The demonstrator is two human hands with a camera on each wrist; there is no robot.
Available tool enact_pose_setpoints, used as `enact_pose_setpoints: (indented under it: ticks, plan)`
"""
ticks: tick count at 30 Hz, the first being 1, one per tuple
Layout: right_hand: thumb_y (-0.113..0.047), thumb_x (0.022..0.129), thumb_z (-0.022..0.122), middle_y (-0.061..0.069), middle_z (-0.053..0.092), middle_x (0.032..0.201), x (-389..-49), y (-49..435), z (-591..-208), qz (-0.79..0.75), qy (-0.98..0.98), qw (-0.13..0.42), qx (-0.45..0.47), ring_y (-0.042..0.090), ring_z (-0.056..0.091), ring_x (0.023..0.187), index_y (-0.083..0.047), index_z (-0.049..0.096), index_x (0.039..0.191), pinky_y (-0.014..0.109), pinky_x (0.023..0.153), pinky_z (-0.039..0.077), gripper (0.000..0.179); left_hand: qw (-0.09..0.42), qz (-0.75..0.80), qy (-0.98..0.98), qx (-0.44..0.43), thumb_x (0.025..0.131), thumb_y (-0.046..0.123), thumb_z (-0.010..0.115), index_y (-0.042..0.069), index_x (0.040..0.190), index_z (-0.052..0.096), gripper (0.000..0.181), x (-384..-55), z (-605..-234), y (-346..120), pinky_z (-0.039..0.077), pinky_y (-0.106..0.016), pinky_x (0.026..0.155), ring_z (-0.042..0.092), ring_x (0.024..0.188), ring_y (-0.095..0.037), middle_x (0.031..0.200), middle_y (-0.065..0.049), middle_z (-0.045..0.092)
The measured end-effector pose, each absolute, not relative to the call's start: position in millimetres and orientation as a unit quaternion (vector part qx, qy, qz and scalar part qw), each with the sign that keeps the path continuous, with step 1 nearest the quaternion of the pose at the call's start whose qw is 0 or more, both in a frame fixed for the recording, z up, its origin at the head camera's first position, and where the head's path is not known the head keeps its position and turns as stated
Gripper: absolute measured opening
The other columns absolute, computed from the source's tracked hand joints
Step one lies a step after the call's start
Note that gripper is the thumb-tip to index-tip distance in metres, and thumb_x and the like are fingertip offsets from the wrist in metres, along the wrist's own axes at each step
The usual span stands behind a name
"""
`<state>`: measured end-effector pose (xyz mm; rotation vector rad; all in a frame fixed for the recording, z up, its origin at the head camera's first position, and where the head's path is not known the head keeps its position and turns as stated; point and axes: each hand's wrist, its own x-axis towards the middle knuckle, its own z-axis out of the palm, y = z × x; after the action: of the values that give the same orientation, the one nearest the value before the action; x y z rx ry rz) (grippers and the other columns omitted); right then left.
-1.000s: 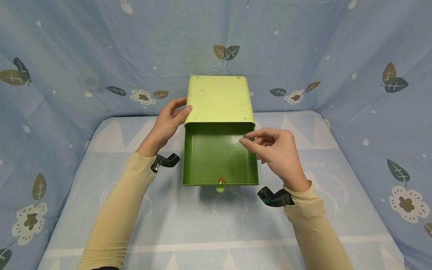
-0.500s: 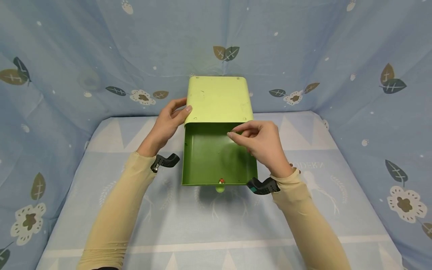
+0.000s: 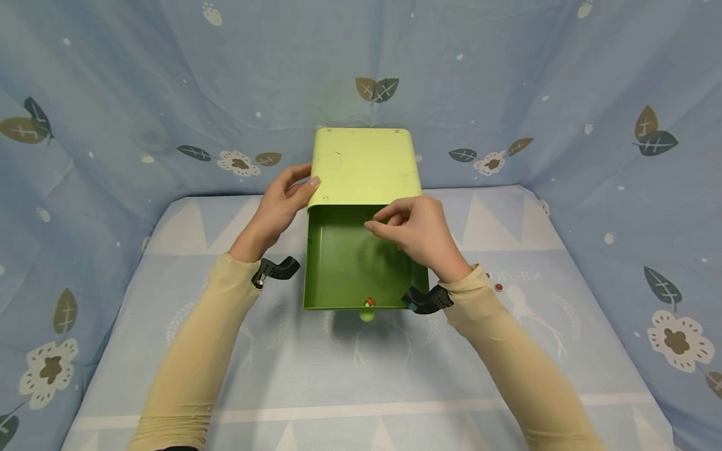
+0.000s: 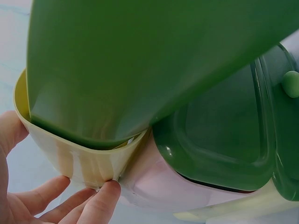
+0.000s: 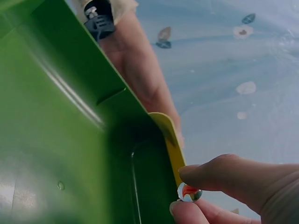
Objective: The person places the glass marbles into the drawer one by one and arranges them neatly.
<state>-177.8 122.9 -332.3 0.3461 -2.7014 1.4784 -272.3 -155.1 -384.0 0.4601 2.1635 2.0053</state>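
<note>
My right hand (image 3: 420, 228) is over the pulled-out green drawer (image 3: 338, 257), pinching a clear marble (image 5: 189, 192) with red and white inside between thumb and fingertips. In the right wrist view the marble overlaps the yellow rim of the casing. A second marble (image 3: 369, 302) with red on it lies in the drawer, against its front wall. My left hand (image 3: 284, 203) rests on the left side of the light yellow-green drawer cabinet (image 3: 366, 166), thumb near its front edge. In the left wrist view the fingertips (image 4: 110, 186) touch the casing's side, spread apart.
Below the top casing, a pink unit (image 4: 159, 179) with a green drawer front (image 4: 219, 140) shows in the left wrist view, beside another drawer with a round knob (image 4: 292, 84). A small reddish marble (image 3: 499, 287) lies on the patterned tablecloth, right of the right forearm. Patterned curtains surround the table.
My right hand has moved left, from the drawer's right edge to over its back middle, still pinching the marble. The marble on the tablecloth has come into view. My left hand stays put.
</note>
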Motion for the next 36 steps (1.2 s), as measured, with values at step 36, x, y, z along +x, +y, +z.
enact_pose_setpoints:
  ticks: [36]
  plan:
    - [-0.021, 0.098, 0.088, -0.005, 0.068, 0.065, -204.5, 99.4, -339.3, 0.328, -0.915, -0.026, 0.231, 0.016, 0.060, 0.054, -0.009, 0.087, 0.097, 0.033, 0.058, 0.051, 0.012, 0.074, 0.667, 0.725, 0.155, 0.114, 0.033, 0.063, 0.007, 0.166, 0.041, 0.062, -273.1, -384.8, -155.8, 0.045, -0.049, 0.122, 0.049, 0.152, -0.025, 0.169, -0.008, 0.043]
